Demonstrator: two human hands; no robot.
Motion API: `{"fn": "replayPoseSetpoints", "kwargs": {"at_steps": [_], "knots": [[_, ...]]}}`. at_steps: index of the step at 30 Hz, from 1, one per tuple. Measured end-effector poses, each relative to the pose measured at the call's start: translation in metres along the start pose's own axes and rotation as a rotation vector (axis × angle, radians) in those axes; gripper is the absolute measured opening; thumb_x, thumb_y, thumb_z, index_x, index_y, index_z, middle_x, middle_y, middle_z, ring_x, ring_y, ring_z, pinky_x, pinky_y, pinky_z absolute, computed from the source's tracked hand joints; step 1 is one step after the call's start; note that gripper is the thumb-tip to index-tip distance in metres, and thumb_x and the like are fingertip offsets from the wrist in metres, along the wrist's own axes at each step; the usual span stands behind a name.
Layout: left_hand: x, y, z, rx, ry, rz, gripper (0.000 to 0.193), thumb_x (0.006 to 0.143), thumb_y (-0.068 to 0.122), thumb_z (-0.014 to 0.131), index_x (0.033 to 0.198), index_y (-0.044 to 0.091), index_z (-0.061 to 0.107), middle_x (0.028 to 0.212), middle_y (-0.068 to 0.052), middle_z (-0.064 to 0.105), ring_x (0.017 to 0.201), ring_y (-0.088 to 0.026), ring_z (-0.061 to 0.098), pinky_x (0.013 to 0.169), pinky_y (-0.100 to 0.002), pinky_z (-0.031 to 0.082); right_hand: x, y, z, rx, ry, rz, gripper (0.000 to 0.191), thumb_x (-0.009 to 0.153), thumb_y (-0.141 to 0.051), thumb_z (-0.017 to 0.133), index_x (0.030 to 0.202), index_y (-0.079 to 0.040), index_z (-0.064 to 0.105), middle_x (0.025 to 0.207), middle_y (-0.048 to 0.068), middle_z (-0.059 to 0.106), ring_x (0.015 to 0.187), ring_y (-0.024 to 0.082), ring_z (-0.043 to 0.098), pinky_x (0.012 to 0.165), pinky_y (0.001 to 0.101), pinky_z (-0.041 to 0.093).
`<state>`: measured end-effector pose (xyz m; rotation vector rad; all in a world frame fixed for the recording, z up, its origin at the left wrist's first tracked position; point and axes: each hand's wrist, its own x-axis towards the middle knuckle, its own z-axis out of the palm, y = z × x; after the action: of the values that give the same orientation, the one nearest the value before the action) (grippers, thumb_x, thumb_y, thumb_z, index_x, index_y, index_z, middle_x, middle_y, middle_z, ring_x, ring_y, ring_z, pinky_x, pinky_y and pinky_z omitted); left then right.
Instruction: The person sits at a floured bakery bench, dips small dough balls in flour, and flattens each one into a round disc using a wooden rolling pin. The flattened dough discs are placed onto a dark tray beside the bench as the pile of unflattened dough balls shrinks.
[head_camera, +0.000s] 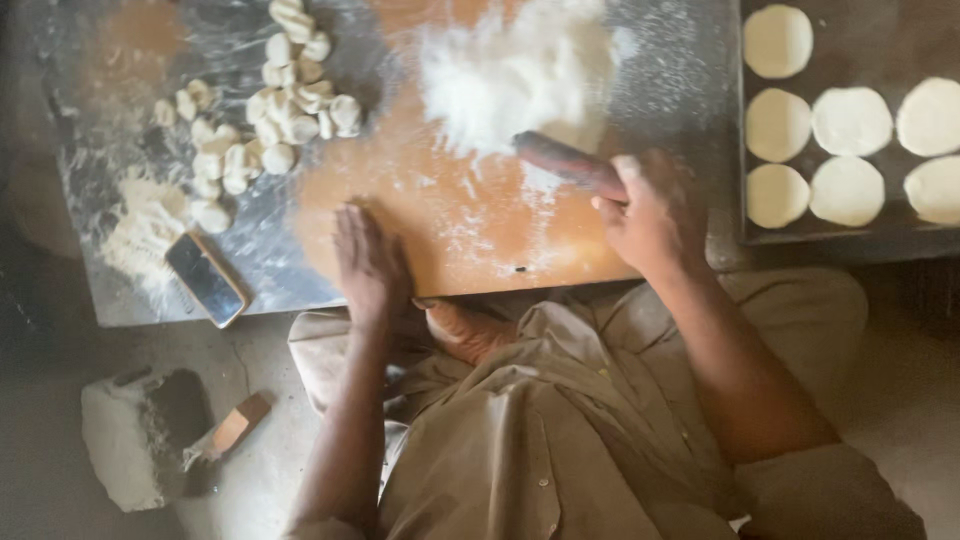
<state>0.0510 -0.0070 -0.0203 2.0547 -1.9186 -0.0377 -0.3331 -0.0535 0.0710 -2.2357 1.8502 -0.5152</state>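
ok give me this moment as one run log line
left hand: flat on wooden board | right hand: gripping rolling pin beside flour pile | dough balls: upper left | flattened rounds: on dark tray, right

one screen only: a phone (205, 279), slim rectangle with dark glossy screen and tan-orange edge, lying face up and tilted on the floured grey desk (90, 90) near its front left edge, just beside a flour heap (140, 230).
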Motion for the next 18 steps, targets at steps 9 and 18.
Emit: {"fn": "replayPoseSetpoints", "kwargs": {"at_steps": [9, 18], "knots": [[0.051, 0.004, -0.039, -0.109, -0.044, -0.181, 0.031, 0.104, 0.012, 0.049, 0.129, 0.01, 0.067, 0.122, -0.015, 0.075, 0.108, -0.035, 0.072, 0.091, -0.045, 0.058, -0.012, -0.043, 0.021, 0.213, -0.315, -0.144, 0.035, 0.088, -0.021, 0.082, 0.116, -0.007, 0.068, 0.1, 0.008, 0.067, 0.079, 0.02, 0.065, 0.065, 0.0355, 0.057], [0.074, 0.16, 0.01, -0.463, 0.009, 0.476, 0.032, 0.09, 0.009, 0.067, 0.12, 0.0, 0.07, 0.122, -0.022, 0.071, 0.112, -0.043, 0.067, 0.098, -0.047, 0.054, -0.02, -0.034, 0.009, 0.198, -0.391, -0.364, 0.047, 0.068, -0.015, 0.083, 0.113, -0.01, 0.07, 0.116, 0.013, 0.065, 0.106, 0.035, 0.065, 0.091, 0.049, 0.052]]}}
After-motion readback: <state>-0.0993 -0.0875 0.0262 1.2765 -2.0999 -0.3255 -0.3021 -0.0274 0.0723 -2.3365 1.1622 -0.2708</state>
